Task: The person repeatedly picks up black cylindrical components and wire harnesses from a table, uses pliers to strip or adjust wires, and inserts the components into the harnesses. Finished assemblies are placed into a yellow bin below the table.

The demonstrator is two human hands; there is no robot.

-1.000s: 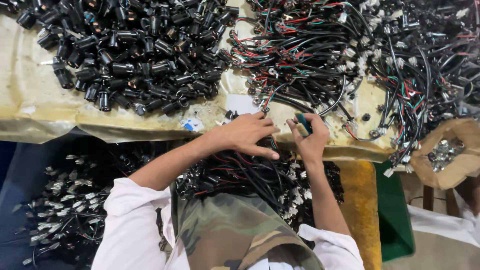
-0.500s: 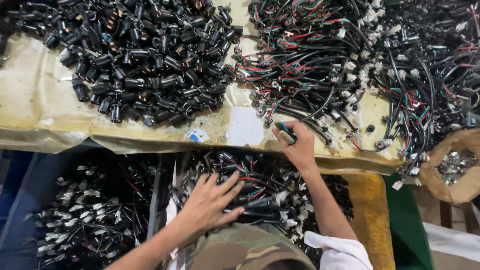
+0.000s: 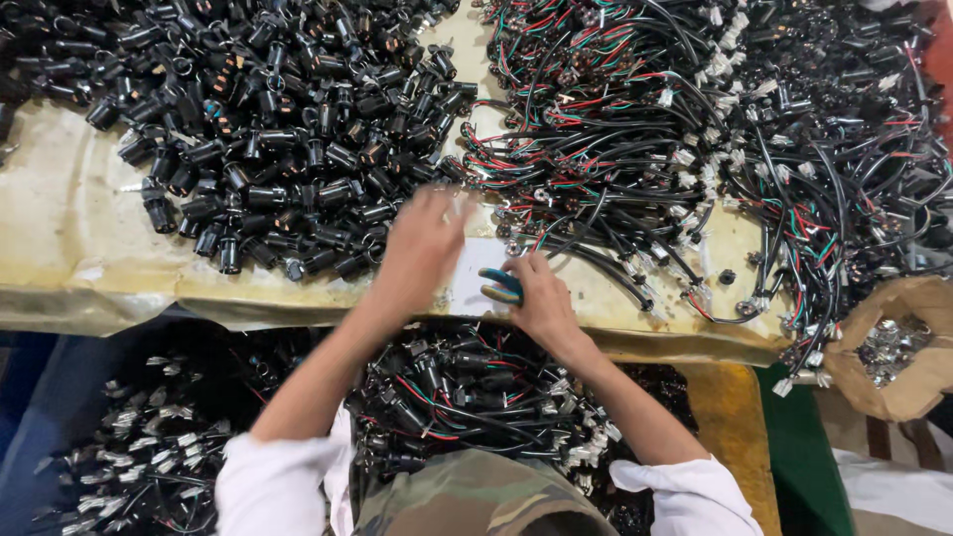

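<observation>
A: What is in the hands?

B: The right hand [image 3: 541,298] is closed around a small tool with blue and yellow handles [image 3: 501,285], likely pliers. It rests on the near edge of the desk [image 3: 69,228], over a white paper slip [image 3: 472,273].

A: And the left hand?

B: The left hand [image 3: 422,243] is blurred. It hovers just left of the tool, fingers loosely spread, at the near edge of a heap of black sockets [image 3: 268,119]. I cannot tell whether it holds anything.

A: What else lies on the desk?

B: The desk is covered with a yellowish sheet. The black sockets fill its left half. To the right of the hands a tangle of black cables [image 3: 715,129] spreads out, with red, green and white wires and small white plugs at the ends.

A: And nearer the person?

B: Below the desk edge, between the two forearms, a bin [image 3: 457,397] holds more black cables with sockets on them. Further left, another dark pile [image 3: 129,447] of cables with pale ends lies lower down. At the far right a brown paper bag [image 3: 893,347] stands open, with small metal parts inside. The person wears white sleeves and a camouflage top.
</observation>
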